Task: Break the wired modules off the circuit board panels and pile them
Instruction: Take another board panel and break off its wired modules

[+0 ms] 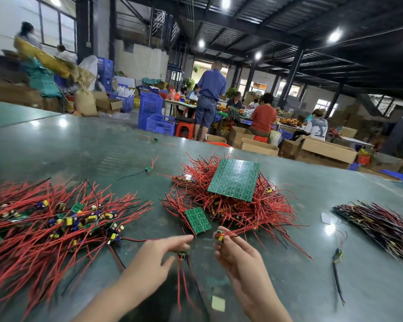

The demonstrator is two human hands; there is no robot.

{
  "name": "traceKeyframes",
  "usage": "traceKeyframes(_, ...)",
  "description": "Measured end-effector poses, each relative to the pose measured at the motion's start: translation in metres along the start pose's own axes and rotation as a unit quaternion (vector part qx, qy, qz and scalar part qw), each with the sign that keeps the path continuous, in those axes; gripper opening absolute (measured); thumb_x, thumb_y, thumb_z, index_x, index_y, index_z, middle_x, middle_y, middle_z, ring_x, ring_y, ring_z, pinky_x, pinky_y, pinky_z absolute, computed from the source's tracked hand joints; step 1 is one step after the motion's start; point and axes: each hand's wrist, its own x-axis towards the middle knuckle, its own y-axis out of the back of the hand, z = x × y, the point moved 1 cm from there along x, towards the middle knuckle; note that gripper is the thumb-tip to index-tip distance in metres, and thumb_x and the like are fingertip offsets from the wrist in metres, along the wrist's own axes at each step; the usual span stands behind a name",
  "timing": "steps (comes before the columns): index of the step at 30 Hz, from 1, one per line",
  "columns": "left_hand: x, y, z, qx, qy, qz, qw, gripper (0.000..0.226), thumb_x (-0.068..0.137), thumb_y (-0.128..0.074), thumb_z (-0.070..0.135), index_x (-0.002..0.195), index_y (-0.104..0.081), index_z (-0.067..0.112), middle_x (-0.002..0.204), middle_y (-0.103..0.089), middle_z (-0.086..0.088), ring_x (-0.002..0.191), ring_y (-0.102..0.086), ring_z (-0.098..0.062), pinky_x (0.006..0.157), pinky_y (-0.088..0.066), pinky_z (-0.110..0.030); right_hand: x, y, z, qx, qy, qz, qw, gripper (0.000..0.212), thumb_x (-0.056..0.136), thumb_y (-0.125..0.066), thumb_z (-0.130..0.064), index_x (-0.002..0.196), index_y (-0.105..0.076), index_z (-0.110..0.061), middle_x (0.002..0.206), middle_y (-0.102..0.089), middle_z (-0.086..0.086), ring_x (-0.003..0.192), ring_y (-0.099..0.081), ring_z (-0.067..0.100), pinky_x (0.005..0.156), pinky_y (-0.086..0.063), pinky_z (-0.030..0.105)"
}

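Note:
My right hand [237, 256] pinches a small wired module [220, 237] with a yellow part, and its red wires trail off to the right. My left hand [163, 254] reaches forward with its fingers stretched out. Another module [182, 254] sits just below those fingertips with red wires trailing toward me; I cannot tell whether the hand touches it. Just beyond both hands lies a small green panel piece [197, 220]. A large green panel [234, 180] rests on a heap of red-wired panels [254, 210]. A spread pile of separated modules [56, 224] lies at the left.
The green table [79, 147] holds a dark stack of wired panels [381, 228] at the right and loose modules [147, 168] [337, 255]. A yellowish paper scrap [218, 303] lies near me. People work at tables behind, among blue crates [160, 124] and cardboard boxes [328, 149].

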Motion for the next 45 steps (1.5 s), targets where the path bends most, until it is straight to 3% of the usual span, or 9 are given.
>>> traceKeyframes(3,0.0,-0.006,0.001,0.063,-0.005,0.033,0.997,0.072,0.076,-0.04,-0.02,0.116,-0.062,0.036,0.115,-0.055,0.025,0.11,-0.048,0.013,0.097,-0.023,0.003,0.0,0.002,0.0,-0.032,-0.001,0.016,0.999,0.018,0.092,-0.052,-0.004,0.096,-0.069,-0.006,0.082,-0.07,0.007,0.07,-0.064,0.015,0.063,-0.055,0.022)
traceKeyframes(6,0.0,-0.01,0.005,-0.249,0.093,0.033,0.963,0.02,0.087,-0.062,0.004,0.1,-0.069,0.017,0.092,-0.075,0.001,0.085,-0.07,-0.01,0.088,-0.054,-0.026,-0.004,-0.005,0.003,-0.19,0.051,-0.051,0.979,0.019,0.091,-0.055,-0.007,0.096,-0.071,-0.014,0.084,-0.072,-0.005,0.075,-0.063,0.007,0.068,-0.05,0.02)
traceKeyframes(9,0.001,-0.016,0.005,-0.449,0.19,-0.085,0.869,0.038,0.076,-0.066,0.032,0.099,-0.065,0.001,0.094,-0.071,-0.021,0.071,-0.07,-0.024,0.063,-0.06,-0.031,-0.009,-0.012,0.007,-0.346,0.155,-0.109,0.919,0.028,0.087,-0.058,0.003,0.095,-0.071,-0.021,0.099,-0.07,-0.002,0.085,-0.063,-0.001,0.076,-0.046,0.012)
traceKeyframes(13,0.001,-0.012,0.004,-0.441,0.215,-0.083,0.867,0.037,0.067,-0.073,0.018,0.096,-0.063,-0.004,0.085,-0.071,-0.019,0.066,-0.069,-0.019,0.057,-0.056,-0.026,-0.01,-0.013,0.011,-0.417,0.236,-0.112,0.871,0.026,0.085,-0.064,-0.003,0.096,-0.071,-0.025,0.106,-0.06,-0.003,0.099,-0.058,0.001,0.086,-0.046,0.017)
traceKeyframes(17,0.0,-0.012,0.006,-0.466,0.253,-0.126,0.838,0.033,0.069,-0.071,0.006,0.099,-0.06,-0.003,0.086,-0.07,-0.02,0.065,-0.069,-0.022,0.057,-0.058,-0.029,-0.01,-0.012,0.008,-0.432,0.29,-0.077,0.851,0.022,0.078,-0.072,-0.003,0.08,-0.077,-0.024,0.09,-0.067,-0.007,0.09,-0.063,0.008,0.08,-0.05,0.026)
traceKeyframes(31,-0.005,-0.016,0.015,-0.557,0.248,-0.184,0.771,0.038,0.071,-0.072,-0.007,0.106,-0.058,-0.003,0.087,-0.065,-0.019,0.07,-0.069,-0.024,0.059,-0.058,-0.033,-0.01,-0.01,0.005,-0.467,0.399,-0.085,0.785,0.007,0.07,-0.072,-0.013,0.075,-0.076,-0.011,0.077,-0.071,-0.005,0.076,-0.065,0.001,0.072,-0.051,0.014)
traceKeyframes(38,-0.01,-0.021,0.017,-0.485,0.258,-0.201,0.811,0.025,0.084,-0.046,-0.021,0.1,-0.058,-0.005,0.079,-0.062,-0.019,0.057,-0.061,-0.022,0.052,-0.054,-0.031,-0.011,-0.012,0.004,-0.471,0.353,-0.053,0.807,0.015,0.074,-0.073,0.003,0.07,-0.072,-0.012,0.07,-0.065,-0.01,0.074,-0.061,0.001,0.07,-0.046,0.015)
traceKeyframes(41,-0.01,-0.026,0.022,-0.454,0.27,-0.189,0.828,0.028,0.091,-0.034,-0.014,0.101,-0.055,0.002,0.065,-0.058,-0.013,0.041,-0.042,-0.013,0.04,-0.034,-0.018,-0.014,-0.014,0.004,-0.462,0.354,-0.049,0.812,0.018,0.075,-0.07,0.008,0.071,-0.069,-0.01,0.073,-0.065,-0.005,0.072,-0.06,0.001,0.067,-0.045,0.01)
traceKeyframes(45,-0.008,-0.028,0.027,-0.384,0.258,-0.186,0.867,0.027,0.094,-0.03,0.003,0.089,-0.054,0.015,0.052,-0.037,0.0,0.037,-0.021,-0.007,0.037,-0.014,-0.01,-0.016,-0.016,0.003,-0.334,0.237,-0.04,0.911,0.034,0.08,-0.063,0.012,0.067,-0.069,-0.019,0.065,-0.066,0.001,0.059,-0.061,0.002,0.053,-0.051,0.014)
